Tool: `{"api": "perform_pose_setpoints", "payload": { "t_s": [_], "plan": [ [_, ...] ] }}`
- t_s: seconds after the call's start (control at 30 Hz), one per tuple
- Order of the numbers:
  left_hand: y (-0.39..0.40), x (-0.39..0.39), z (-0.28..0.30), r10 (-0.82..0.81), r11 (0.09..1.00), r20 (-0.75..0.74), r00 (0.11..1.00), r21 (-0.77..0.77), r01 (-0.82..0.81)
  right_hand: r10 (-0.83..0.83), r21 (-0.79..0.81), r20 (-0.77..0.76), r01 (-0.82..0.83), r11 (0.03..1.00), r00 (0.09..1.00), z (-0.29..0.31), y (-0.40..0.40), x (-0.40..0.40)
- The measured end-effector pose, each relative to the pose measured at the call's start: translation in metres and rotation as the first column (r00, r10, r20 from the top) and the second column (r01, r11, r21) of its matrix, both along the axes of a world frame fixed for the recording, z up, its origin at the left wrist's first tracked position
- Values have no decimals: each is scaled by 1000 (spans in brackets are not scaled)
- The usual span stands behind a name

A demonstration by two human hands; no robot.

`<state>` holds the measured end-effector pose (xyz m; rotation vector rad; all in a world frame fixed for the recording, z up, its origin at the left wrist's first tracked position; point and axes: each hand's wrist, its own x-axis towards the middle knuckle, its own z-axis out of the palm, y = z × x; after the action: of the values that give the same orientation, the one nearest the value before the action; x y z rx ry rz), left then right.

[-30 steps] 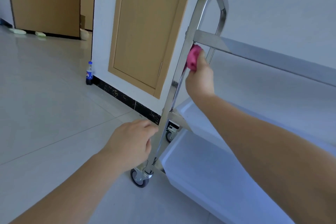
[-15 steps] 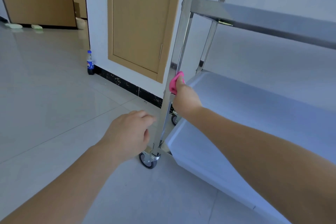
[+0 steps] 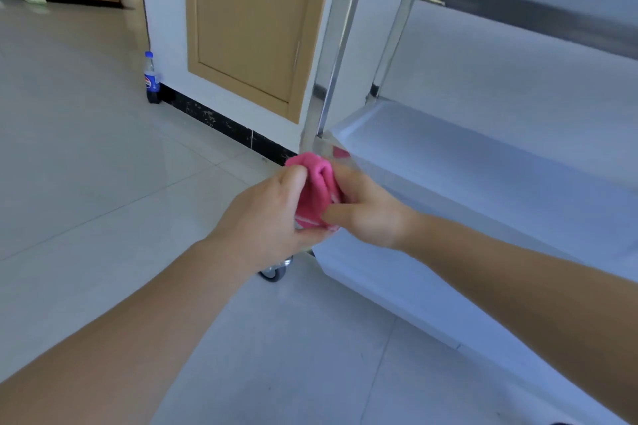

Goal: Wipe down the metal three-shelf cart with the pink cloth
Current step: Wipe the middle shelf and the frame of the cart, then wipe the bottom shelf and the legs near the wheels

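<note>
Both your hands pinch the pink cloth (image 3: 319,193), left hand (image 3: 272,217) at 9 o'clock of it, right hand (image 3: 366,214) at 3 o'clock. It is bunched just before the cart's front post (image 3: 331,55); refold it flat before you wipe on

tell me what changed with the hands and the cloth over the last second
The right hand ran the pink cloth down the cart's front post, from near the top shelf to below the middle shelf. The left hand, empty before, came across and now grips the cloth too. The cola bottle stayed by the wall.
</note>
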<state>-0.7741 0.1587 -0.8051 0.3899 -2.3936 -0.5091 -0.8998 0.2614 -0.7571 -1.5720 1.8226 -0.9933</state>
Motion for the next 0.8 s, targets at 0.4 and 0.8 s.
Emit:
{"api": "perform_pose_setpoints", "payload": {
  "t_s": [0.4,0.8],
  "plan": [
    [54,-78,-53,-415,904,182,891,194,381,-405,197,-264,460,866,875,-51,95,-53],
    [137,-159,-101,-511,808,177,841,433,400,-661,242,-191,688,685,726,-99,202,-113]
  ]
}}
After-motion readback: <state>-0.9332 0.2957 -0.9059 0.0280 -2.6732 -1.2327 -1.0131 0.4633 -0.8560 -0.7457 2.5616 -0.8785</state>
